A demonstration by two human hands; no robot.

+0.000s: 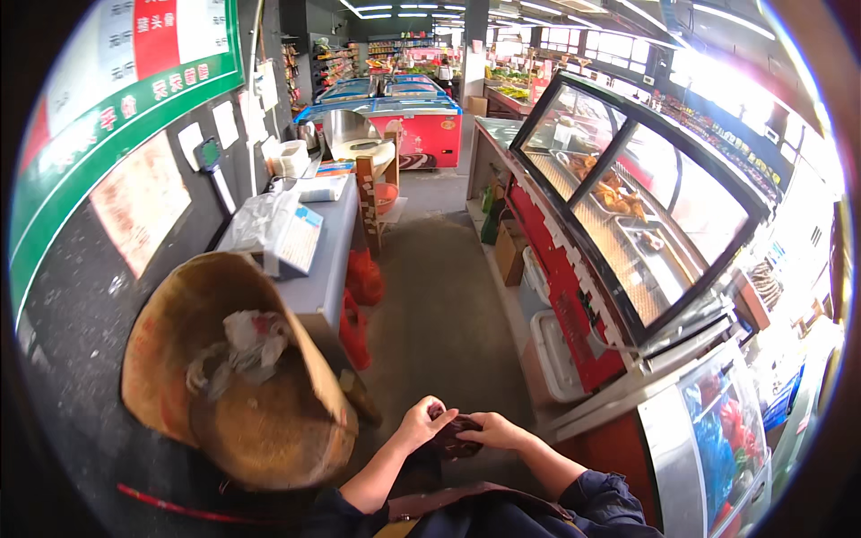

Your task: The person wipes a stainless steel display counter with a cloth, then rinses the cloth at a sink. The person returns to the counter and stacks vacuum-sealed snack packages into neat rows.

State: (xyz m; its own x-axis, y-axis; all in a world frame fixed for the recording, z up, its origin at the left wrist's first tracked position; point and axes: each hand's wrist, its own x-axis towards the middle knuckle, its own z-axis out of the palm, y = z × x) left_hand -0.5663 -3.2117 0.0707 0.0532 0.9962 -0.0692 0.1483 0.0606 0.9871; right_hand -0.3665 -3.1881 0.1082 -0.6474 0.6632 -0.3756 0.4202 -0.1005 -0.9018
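Close in front of my body, both hands grip a small dark reddish-purple bundle [456,438]. It looks soft and folded, but I cannot make out its kind. My left hand [419,425] is closed on its left side, with the thumb on top. From the right, my right hand [496,431] pinches it with thumb and fingers. The lower part of the bundle blends into the dark behind it.
To the left, a wooden chopping block [269,439] with crumpled plastic stands inside a curved cardboard guard [166,350]. A grey counter [327,260] with a scale [291,238] lies beyond. A glass display case [628,206] lines the right, with a white bin [556,354] below.
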